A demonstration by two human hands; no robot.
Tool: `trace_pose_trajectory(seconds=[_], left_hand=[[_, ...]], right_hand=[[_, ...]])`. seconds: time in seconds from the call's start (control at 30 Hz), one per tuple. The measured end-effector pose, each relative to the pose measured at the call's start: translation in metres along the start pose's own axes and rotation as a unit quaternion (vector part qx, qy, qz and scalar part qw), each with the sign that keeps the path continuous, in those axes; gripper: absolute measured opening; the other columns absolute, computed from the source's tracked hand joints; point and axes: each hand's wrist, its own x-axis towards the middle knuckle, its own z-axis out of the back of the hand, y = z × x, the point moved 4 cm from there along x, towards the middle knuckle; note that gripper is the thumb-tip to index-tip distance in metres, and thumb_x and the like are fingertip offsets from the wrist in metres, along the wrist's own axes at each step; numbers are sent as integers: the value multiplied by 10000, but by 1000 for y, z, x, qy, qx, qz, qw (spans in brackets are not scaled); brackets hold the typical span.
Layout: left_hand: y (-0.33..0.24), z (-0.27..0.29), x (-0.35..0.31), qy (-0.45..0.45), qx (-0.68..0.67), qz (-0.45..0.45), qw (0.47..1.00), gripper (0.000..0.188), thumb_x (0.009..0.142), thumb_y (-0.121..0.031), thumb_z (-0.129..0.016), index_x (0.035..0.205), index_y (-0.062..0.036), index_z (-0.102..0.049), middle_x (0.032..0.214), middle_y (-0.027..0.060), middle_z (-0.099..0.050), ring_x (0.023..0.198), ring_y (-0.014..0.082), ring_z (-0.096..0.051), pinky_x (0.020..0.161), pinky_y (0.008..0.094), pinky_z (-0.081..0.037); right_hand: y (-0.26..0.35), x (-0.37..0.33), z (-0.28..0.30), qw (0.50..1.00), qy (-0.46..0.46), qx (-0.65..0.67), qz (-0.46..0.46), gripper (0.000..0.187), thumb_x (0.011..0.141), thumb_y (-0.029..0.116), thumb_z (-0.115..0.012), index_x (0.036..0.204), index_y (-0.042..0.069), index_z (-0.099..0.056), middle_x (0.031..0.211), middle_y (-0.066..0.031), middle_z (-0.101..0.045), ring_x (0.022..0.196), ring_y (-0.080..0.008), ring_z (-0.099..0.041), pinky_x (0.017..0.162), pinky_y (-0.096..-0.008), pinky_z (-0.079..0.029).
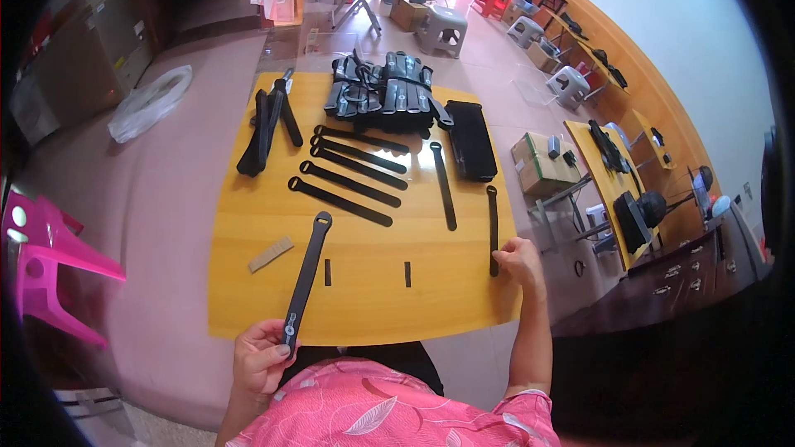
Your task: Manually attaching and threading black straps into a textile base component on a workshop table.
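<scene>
At far left a pink stool (58, 269) stands apart from the yellow table (364, 319), whose far left corner bears a clump of black straps (263, 136); nearer the person lies a tan strip (271, 255). The left hand (262, 358) is at the table's near edge, thumb and fingers closed on the printed end of a long strap (309, 269), its slotted end pointing away over the tabletop; whether that end touches the wood I cannot tell. Beyond it five loose straps (352, 188) lie fanned out, with a big heap of bundled straps (383, 91) behind them. Two short dark strips (328, 272) sit apart on the near part of the table. Further right come a lone strap (444, 186), a black stack (469, 141) and, near the right edge, a lengthwise strap (493, 223). The right hand (522, 261) is at its near end, fingers curled; pinching or only touching, I cannot tell. The step in hand looks like handling single straps, one per hand; lifting the right one would call for a firm pinch, since it seems to lie flat
</scene>
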Motion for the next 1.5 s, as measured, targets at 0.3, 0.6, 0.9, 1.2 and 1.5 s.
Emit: trace_pose_trajectory(seconds=[0.3, 0.6, 0.9, 1.2, 1.5], left_hand=[[-9, -10, -19, 23, 13, -17, 999, 388, 745, 113, -619, 1127, 62, -572, 931, 161, -673, 778, 209, -679, 607, 243, -550], [-38, -12, -56, 35, 44, -89, 994, 310, 888, -53, -641, 1181, 35, -592, 981, 137, -642, 729, 131, -594, 622, 223, -469], [-16, -14, -31, -47, 116, -30, 992, 189, 994, -132, -520, 1102, -18, -626, 785, 85, -648, 582, 67, -515, 521, 192, -412], [6, -17, -13, 1, 90, -39, 995, 154, 991, -154, -540, 1041, -33, -621, 859, 51, -672, 689, 72, -595, 621, 189, -474], [19, -14, -10, 23, 173, 37, 984, 161, 965, -186, -600, 984, -27, -623, 729, -25, -584, 622, 27, -509, 536, 177, -403]], right_hand=[[206, -152, -64, 851, -9, -35, 523, 564, 674, 136, -799, 1200, 81, -602, 1174, -173, -595, 1156, -336, -541, 971, -438, -434], [242, -233, -180, 772, 231, 158, 571, 296, 795, 24, -622, 1087, 14, -575, 850, -145, -636, 750, -321, -622, 674, -419, -480], [231, -213, -181, 800, 231, 95, 546, 161, 788, -4, -631, 948, 7, -623, 751, -170, -616, 673, -361, -616, 602, -420, -490], [220, -188, -157, 850, 361, 204, 325, 158, 874, 2, -620, 1027, -30, -641, 916, -123, -660, 835, -222, -660, 720, -319, -532], [228, -185, -151, 792, 523, 225, 218, 124, 904, 75, -646, 982, -19, -667, 816, -61, -661, 756, -107, -609, 675, -259, -497]])
